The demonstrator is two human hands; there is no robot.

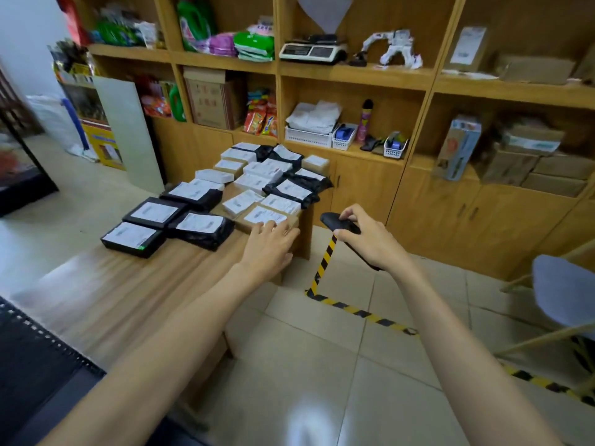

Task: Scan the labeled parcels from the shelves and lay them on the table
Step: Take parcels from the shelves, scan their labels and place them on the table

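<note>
Well, from the head camera: a long wooden table (pixel 128 300) stands before wooden shelves (pixel 354 77), its far end covered with labeled parcels (pixel 257 175) — black bags and brown boxes, labels up. The left hand (pixel 269 244) lies flat, fingers straight, on the nearest brown parcel (pixel 269 217) at the table's corner. The right hand (pixel 370 243) is curled round a black scanner (pixel 335 220) above the pale tiled floor (pixel 306 365), where yellow-and-black tape (pixel 325 262) runs. More boxes (pixel 560 165) sit on the shelves at right.
</note>
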